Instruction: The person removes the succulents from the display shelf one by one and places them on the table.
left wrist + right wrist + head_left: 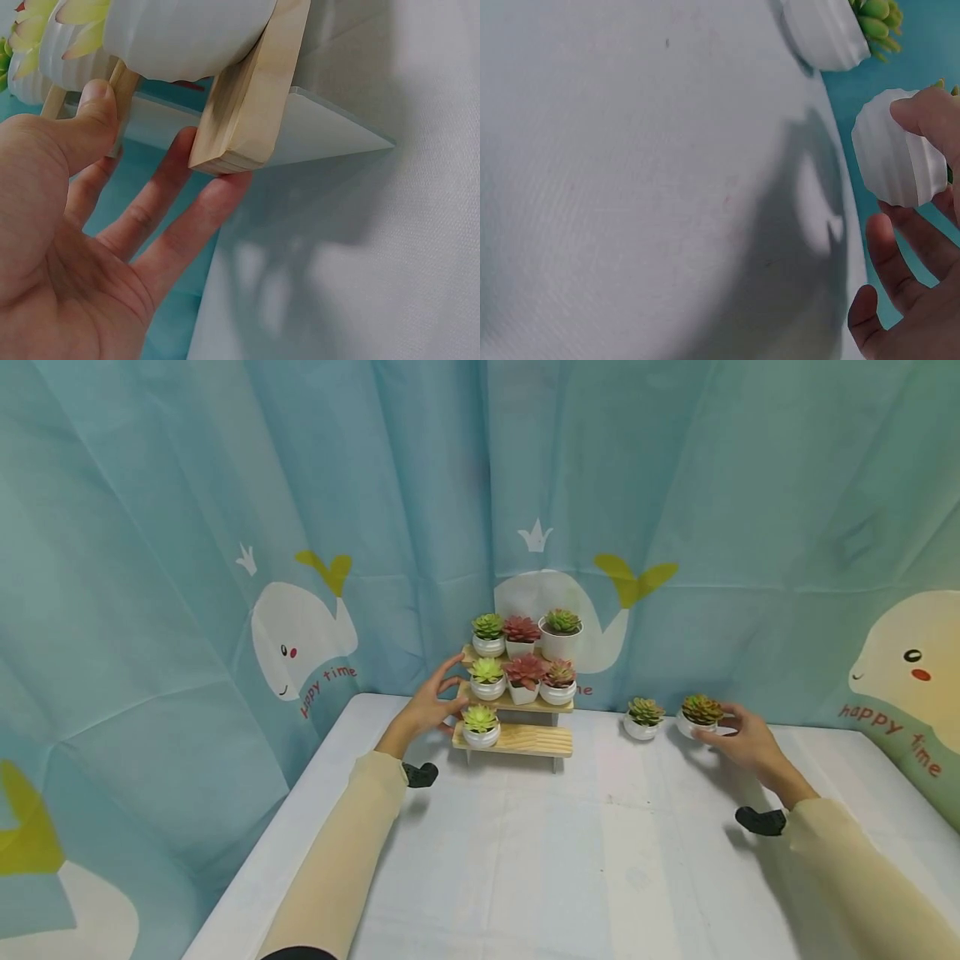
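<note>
My left hand (427, 708) is at the left end of a three-tier wooden stand (536, 739). In the left wrist view its fingers (161, 195) are spread and fairly straight, with fingertips touching the shelf ends and the thumb by the middle shelf. Small succulents in white pots fill the two upper tiers; one yellow-green succulent (481, 727) sits at the left of the lowest tier. At the table's back right, my right hand (750, 745) pinches the white pot of a reddish-green succulent (702, 710), which looks raised off the table. Another potted succulent (642, 718) stands to its left.
A white-covered table (555, 860) lies under everything. Right behind its back edge hangs a blue curtain (420, 485) printed with whales. Dark wrist-camera mounts (761, 821) stick out from both sleeves.
</note>
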The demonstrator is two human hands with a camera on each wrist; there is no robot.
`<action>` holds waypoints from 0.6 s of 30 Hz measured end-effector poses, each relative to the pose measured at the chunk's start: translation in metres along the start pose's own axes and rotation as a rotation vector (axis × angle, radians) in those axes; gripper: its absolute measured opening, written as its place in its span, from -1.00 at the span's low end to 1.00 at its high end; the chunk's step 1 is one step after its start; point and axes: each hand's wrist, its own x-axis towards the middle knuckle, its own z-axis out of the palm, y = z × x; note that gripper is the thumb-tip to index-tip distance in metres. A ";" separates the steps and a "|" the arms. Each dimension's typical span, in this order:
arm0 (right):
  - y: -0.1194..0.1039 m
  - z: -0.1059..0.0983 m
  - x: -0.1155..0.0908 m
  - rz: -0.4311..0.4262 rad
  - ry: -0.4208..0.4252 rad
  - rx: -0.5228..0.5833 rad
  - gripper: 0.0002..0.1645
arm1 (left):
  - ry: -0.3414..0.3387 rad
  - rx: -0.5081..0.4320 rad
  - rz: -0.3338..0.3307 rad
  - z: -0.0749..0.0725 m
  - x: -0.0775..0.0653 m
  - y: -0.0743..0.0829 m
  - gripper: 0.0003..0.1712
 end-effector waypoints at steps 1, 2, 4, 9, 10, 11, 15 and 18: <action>0.001 0.001 0.000 0.005 -0.001 -0.002 0.25 | 0.000 -0.002 -0.001 0.000 0.000 0.000 -0.07; 0.003 0.001 0.000 0.009 -0.002 -0.003 0.25 | -0.001 -0.002 -0.002 0.000 0.000 0.000 -0.07; 0.004 0.002 0.000 0.016 -0.006 -0.008 0.25 | 0.000 -0.003 -0.004 0.000 0.000 0.000 -0.07; 0.006 0.005 0.000 0.022 -0.002 -0.013 0.24 | 0.006 -0.006 -0.009 -0.001 0.000 0.001 -0.08; 0.006 0.006 0.000 0.023 0.000 -0.011 0.24 | 0.006 -0.007 -0.009 -0.001 0.000 0.001 -0.08; 0.007 0.007 0.001 0.026 -0.001 -0.011 0.24 | 0.005 -0.008 -0.008 -0.001 0.000 0.001 -0.08; 0.008 0.009 0.001 0.044 -0.015 -0.018 0.24 | -0.001 -0.013 -0.005 -0.001 0.000 0.000 -0.08; 0.009 0.009 0.001 0.044 -0.028 -0.026 0.24 | -0.003 -0.017 -0.007 -0.001 0.000 0.001 -0.08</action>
